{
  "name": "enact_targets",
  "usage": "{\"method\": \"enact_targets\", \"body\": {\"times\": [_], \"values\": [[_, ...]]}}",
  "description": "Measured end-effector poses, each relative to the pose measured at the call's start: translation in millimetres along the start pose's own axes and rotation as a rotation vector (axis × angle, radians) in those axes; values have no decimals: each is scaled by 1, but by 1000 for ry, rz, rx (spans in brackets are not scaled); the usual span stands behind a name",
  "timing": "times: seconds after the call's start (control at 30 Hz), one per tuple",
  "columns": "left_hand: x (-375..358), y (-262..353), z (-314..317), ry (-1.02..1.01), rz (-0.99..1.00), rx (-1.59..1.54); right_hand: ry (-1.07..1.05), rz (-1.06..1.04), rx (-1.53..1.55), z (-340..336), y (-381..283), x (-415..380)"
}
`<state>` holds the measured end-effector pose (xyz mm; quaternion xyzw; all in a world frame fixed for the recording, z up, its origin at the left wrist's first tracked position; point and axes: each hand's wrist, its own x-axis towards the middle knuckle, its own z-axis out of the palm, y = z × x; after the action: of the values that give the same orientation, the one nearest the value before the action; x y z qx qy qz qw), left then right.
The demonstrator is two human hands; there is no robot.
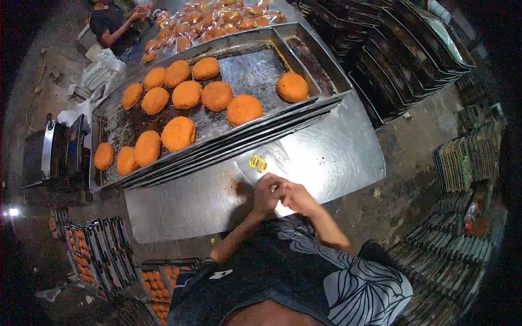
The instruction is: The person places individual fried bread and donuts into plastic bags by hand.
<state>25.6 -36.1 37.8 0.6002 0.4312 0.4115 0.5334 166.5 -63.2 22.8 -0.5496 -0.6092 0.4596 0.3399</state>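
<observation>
My left hand (267,194) and my right hand (297,198) meet over the near edge of the metal table (201,201). Both have their fingers curled and pinched together, with the fingertips close to each other. Whatever lies between them is too small or hidden to make out. Just beyond my left hand, a round yellow sticker (255,161) with dark print lies on the tabletop. Farther off, round orange-brown crumbed buns (244,111) sit in a large metal baking tray (247,71), which rests on a stack of similar trays.
Behind the tray lies a pile of buns in clear bags (209,22). Dark trays (402,54) lean stacked at the right. Racks of buns (81,255) stand on the floor at lower left. A co-worker (111,24) is at the far left, beside white plastic bags (103,68).
</observation>
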Motion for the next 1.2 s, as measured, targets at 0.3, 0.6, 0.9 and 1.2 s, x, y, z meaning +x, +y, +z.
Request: {"method": "enact_targets", "body": {"times": [0.3,0.6,0.9,1.2], "values": [[25,74,-118,164,-251,-868,-325,289,1374,60,-149,60],[13,119,-207,622,256,-1157,153,8,-678,-29,-145,187],[32,116,-150,488,450,-1083,184,-572,292,36,-216,103],[28,131,-110,291,201,-916,445,-543,640,30,-195,72]]}}
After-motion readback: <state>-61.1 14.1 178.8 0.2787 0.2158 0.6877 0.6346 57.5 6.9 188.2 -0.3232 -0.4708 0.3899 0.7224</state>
